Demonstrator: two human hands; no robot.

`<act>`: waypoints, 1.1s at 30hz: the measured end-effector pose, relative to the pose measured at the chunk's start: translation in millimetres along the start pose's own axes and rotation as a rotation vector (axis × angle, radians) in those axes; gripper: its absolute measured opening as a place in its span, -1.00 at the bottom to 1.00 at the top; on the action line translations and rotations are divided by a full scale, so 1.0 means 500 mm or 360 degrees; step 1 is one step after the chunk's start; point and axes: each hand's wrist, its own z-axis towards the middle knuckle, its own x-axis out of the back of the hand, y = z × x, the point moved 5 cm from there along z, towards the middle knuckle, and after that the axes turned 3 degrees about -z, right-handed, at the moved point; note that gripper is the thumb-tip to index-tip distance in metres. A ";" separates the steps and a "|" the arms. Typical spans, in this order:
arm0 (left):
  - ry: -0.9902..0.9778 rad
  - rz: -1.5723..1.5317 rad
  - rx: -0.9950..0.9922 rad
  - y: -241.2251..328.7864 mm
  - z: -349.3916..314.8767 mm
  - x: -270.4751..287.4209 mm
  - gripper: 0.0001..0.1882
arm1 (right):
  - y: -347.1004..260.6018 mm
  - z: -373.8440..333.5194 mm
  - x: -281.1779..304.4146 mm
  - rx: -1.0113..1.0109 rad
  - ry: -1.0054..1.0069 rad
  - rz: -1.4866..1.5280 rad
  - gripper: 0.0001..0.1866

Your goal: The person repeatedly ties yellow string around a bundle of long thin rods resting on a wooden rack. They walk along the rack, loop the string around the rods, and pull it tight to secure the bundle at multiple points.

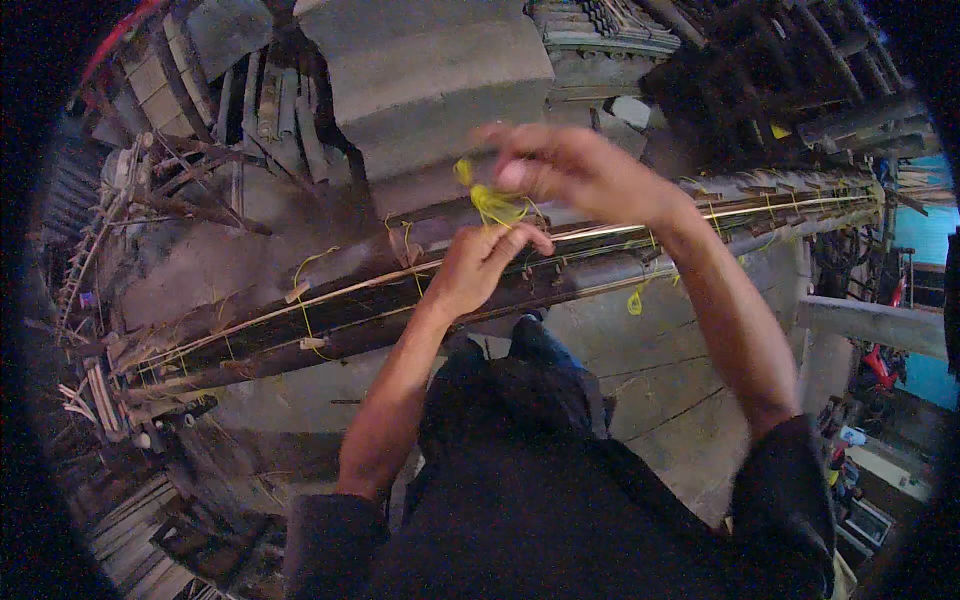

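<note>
A tangled bundle of yellow string (497,206) sits between my two hands, above a long frame of dark poles. My left hand (478,262) is closed at the near side of the bundle, thumb and a finger pinched on the yellow string over the frame. Just above and right of it, my right hand (575,170) is smeared by motion. Its fingers are bent beside the string's upper loop, and whether they grip it is unclear. Thin pale strips (600,233) run lengthwise along the frame, passing under my hands.
Yellow ties (305,290) and small wooden pieces (312,343) are spaced along the near and far poles (590,286). A loose yellow loop (635,302) hangs on the near side. Beyond stands a large grey block (430,70). Stacked poles (285,110) lie at the far left.
</note>
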 end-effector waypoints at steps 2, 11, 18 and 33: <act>0.0029 -0.0416 -0.0008 -0.013 0.023 -0.003 -0.61 | 0.113 0.008 -0.014 -0.0465 -0.0133 -0.0376 -0.78; 0.0595 -0.1261 0.0400 -0.026 0.047 -0.009 -0.66 | 0.071 -0.059 -0.005 -0.0158 0.0613 0.1067 -0.84; 0.0218 0.0521 0.0520 0.010 0.197 -0.004 -0.62 | 0.161 -0.258 -0.370 0.0149 -0.0225 -0.0276 -0.82; 0.0247 0.1147 0.0214 -0.084 0.036 0.329 -0.63 | 0.045 -0.221 -0.455 -0.0270 0.0170 0.0334 -0.66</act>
